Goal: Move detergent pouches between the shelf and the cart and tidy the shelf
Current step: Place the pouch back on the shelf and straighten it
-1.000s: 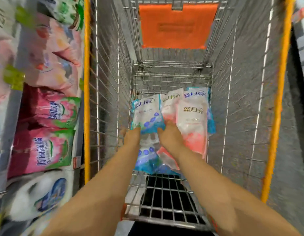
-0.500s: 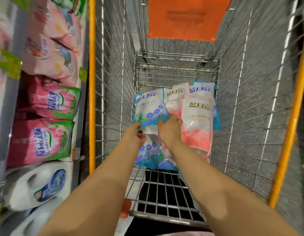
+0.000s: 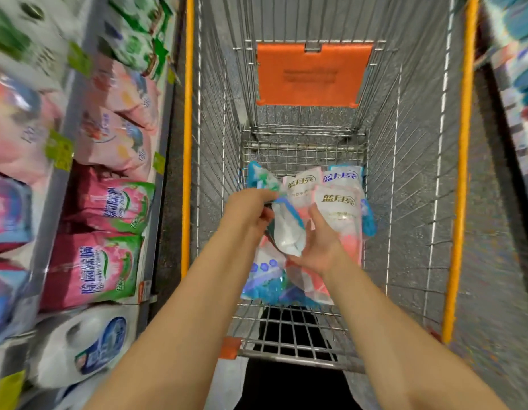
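Head view looks straight down into a wire cart [image 3: 410,184] with orange-yellow top rails. Both bare forearms reach in from the near edge of the cart.

Left hand [image 3: 251,211] is closed on the top end of a white-and-blue pouch [image 3: 288,232], fingers [image 3: 267,216] curled around the crumpled upper edge. Right hand [image 3: 319,247] is palm-up beside and under the same pouch, fingers spread and only loosely curved, touching its lower right side; whether it actually grips is not clear. Held pouch is raised above the pile, tilted, mid-cart.

Pile of pouches [image 3: 339,202] lies on the cart floor at the far half of the basket: two white-and-pink ones on the cart's right side, one overlapping the other, blue-edged ones behind and underneath, one blue-dotted pouch [image 3: 265,270] under the left wrist. Near part of the cart floor is bare mesh.

Orange child-seat flap [image 3: 313,75] hangs at the far end of the cart.

Shelf [image 3: 156,202] runs along the cart's left side, stocked with pink-and-green bags [image 3: 94,267], pale pink bags [image 3: 120,143] further along, white jugs [image 3: 79,344] nearest the camera. Shelf labels are motion-blurred, unreadable. Another shelf edge shows on the cart's right, too blurred to identify the goods.
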Tool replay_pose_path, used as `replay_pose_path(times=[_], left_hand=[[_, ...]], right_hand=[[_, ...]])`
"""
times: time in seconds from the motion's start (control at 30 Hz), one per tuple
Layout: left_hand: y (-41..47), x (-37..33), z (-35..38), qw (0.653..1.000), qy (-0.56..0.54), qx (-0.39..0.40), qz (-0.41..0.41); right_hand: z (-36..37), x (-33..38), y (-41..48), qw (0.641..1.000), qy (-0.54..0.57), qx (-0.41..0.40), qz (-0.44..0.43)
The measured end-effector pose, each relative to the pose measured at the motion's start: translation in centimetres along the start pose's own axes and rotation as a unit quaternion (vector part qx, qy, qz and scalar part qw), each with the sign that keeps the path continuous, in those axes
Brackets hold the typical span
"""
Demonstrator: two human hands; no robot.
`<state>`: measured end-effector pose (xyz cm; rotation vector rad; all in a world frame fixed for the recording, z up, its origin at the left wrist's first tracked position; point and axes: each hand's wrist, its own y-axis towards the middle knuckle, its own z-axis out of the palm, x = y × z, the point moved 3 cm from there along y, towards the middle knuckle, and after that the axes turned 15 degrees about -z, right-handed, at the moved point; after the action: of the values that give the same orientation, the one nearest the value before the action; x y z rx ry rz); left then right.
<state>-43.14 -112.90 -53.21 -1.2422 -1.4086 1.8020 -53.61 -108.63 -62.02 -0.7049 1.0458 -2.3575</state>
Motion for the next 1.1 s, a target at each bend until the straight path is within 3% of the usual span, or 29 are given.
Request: replay_pose_path(times=[0.2,0.33,0.47,0.63,0.77,0.93,1.1], left_hand=[[-6.6,-0.6,0.3,0.978,0.115,0.146,0.092],[-11.8,-2.6,-1.1,0.911,0.295,0.176,0.227],[-17.5,-5.6,-2.3,0.85,0.377,0.223,0.293],[-23.4,-6.7,-2.8,0.817,0.381,0.253,0.353],[-28.7,-6.3,-2.9,0.806,0.319,0.232,0.441],[-35.0,-4.2,-4.0,0.79,0.255,0.12,0.545],[-39.8,1.0,-7.3,0.774,0.114,0.089,0.616]], right_hand=[[4.5,2.3,-2.8,0.982,0.048,0.099,-0.154],[8.1,5.0,-6.1,0.962,0.004,0.189,-0.197],[11.4,8.7,-9.9,0.934,-0.105,0.169,-0.298],[16.2,13.2,-18.9,0.844,-0.188,0.214,-0.454],[19.4,14.4,-26.0,0.746,-0.254,0.266,-0.555],[22.5,13.8,-35.1,0.657,-0.275,0.364,-0.601],[24.5,11.4,-42.2,0.586,-0.299,0.459,-0.597]])
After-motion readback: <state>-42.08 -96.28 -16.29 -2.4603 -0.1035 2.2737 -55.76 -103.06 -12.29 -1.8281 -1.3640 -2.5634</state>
